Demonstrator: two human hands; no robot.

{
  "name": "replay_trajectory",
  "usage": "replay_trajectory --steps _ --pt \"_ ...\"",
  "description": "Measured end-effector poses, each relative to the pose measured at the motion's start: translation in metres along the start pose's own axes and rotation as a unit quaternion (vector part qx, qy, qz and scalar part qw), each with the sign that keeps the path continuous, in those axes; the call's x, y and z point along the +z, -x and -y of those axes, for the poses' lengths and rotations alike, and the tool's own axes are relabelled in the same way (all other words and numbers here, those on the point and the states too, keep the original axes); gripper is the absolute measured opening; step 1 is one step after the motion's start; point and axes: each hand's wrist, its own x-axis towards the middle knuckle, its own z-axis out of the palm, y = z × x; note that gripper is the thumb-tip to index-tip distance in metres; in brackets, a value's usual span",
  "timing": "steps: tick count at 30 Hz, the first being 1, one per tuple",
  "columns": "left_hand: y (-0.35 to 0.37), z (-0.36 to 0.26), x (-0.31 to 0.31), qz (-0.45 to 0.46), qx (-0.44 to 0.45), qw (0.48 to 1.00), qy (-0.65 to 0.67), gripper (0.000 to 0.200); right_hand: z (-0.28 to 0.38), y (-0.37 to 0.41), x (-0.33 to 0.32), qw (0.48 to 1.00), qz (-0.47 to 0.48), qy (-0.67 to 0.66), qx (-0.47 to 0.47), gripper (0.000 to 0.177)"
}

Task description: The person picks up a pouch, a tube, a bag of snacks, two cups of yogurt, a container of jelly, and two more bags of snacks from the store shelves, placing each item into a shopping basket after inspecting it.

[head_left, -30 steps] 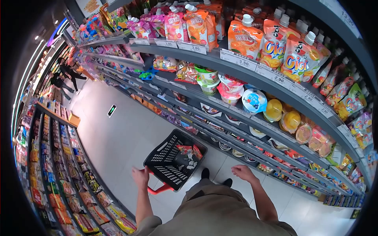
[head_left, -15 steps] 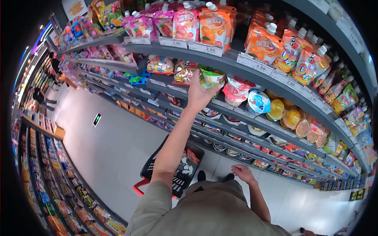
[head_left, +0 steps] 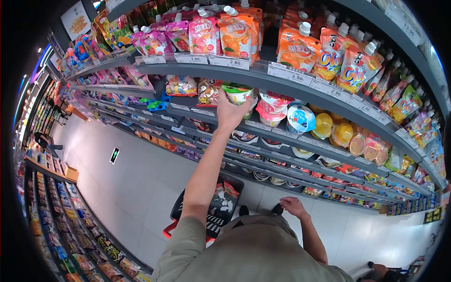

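Observation:
My left hand (head_left: 230, 112) reaches up to the shelf, its fingers wrapped round a green and white sealed cup (head_left: 238, 95). The cup is tilted, its lid side partly turned toward me. Just left of it lies a clear and red snack packet (head_left: 208, 92). To its right stand stacked pink-lidded cups (head_left: 272, 109) and a blue and white lidded cup (head_left: 300, 118). My right hand (head_left: 294, 207) hangs low near my waist, fingers loosely curled and holding nothing I can see.
A black shopping basket (head_left: 218, 230) with red handles and some packets in it stands on the floor at my left. Spouted drink pouches (head_left: 239, 35) line the shelf above. More stocked shelves (head_left: 70, 230) run along the far left. Another person (head_left: 47, 143) is down the aisle.
The green and white cup has tipped, so more of its lid side shows, with my left hand still round it. The view has shifted slightly. My right hand's fingers have curled a little more.

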Motion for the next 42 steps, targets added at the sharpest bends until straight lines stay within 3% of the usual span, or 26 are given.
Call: replay_trajectory --steps 2,6,8,9,11,13,14,15,18,19,20,21,23,25,27,28,29,31,33,35,42 --pt "0.0 0.025 -0.006 -0.01 0.051 0.99 0.132 0.074 0.0 -0.004 0.003 1.0 0.0 -0.006 -0.005 0.03" --pt "0.036 0.02 -0.05 -0.012 0.037 0.983 0.181 0.069 0.018 -0.005 0.003 1.0 0.009 -0.008 -0.025 0.03" --pt "0.064 0.015 -0.076 0.021 -0.058 0.966 0.251 0.068 0.053 0.008 0.006 0.998 -0.011 -0.053 -0.035 0.026" --pt "0.083 0.013 -0.086 0.016 -0.064 0.967 0.246 0.068 0.073 0.014 0.008 0.998 -0.002 -0.053 -0.033 0.026" --pt "0.123 0.013 -0.101 0.072 -0.151 0.894 0.416 0.071 0.111 0.023 0.008 0.979 -0.007 -0.144 -0.147 0.023" --pt "0.159 0.021 -0.098 0.143 -0.183 0.82 0.523 0.09 0.166 0.037 0.003 0.963 0.007 -0.178 -0.204 0.027" --pt "0.163 -0.003 -0.095 0.249 -0.202 0.77 0.552 0.109 0.191 0.043 0.003 0.947 0.01 -0.207 -0.244 0.034" --pt "0.173 -0.018 -0.088 0.266 -0.219 0.73 0.59 0.113 0.214 0.048 0.002 0.929 0.01 -0.236 -0.284 0.041" --pt "0.197 -0.019 -0.061 0.331 -0.226 0.592 0.699 0.115 0.272 0.052 -0.008 0.9 0.052 -0.257 -0.347 0.057" --pt "0.203 -0.017 -0.052 0.363 -0.215 0.546 0.724 0.114 0.287 0.053 -0.009 0.879 0.12 -0.297 -0.354 0.065" --pt "0.214 -0.018 -0.046 0.36 -0.222 0.533 0.733 0.111 0.296 0.051 -0.009 0.851 0.187 -0.336 -0.359 0.074" --pt "0.217 -0.019 -0.037 0.364 -0.222 0.529 0.734 0.111 0.3 0.047 -0.01 0.852 0.183 -0.335 -0.359 0.074" --pt "0.221 -0.015 -0.025 0.431 -0.191 0.371 0.8 0.106 0.304 0.039 -0.01 0.847 0.257 -0.247 -0.395 0.092" --pt "0.219 -0.016 -0.028 0.455 -0.182 0.39 0.779 0.101 0.303 0.037 -0.012 0.854 0.258 -0.214 -0.398 0.097" --pt "0.226 -0.021 -0.035 0.357 -0.243 0.523 0.735 0.103 0.301 0.045 -0.014 0.866 0.232 -0.254 -0.364 0.096" --pt "0.227 -0.021 -0.038 0.349 -0.272 0.541 0.715 0.101 0.3 0.049 -0.015 0.867 0.238 -0.301 -0.319 0.092" --pt "0.226 -0.021 -0.046 0.325 -0.335 0.646 0.604 0.1 0.3 0.048 -0.02 0.867 0.238 -0.301 -0.318 0.092" --pt "0.225 -0.03 -0.049 0.325 -0.3 0.688 0.575 0.1 0.302 0.045 -0.028 0.892 0.165 -0.219 -0.359 0.087" --pt "0.226 -0.033 -0.052 0.333 -0.298 0.691 0.568 0.101 0.301 0.05 -0.027 0.897 0.167 -0.248 -0.324 0.083" --pt "0.226 -0.031 -0.054 0.344 -0.292 0.694 0.561 0.103 0.302 0.048 -0.029 0.883 0.17 -0.222 -0.378 0.083" --pt "0.234 -0.038 -0.059 0.339 -0.287 0.708 0.55 0.104 0.304 0.048 -0.031 0.877 0.187 -0.209 -0.391 0.088"
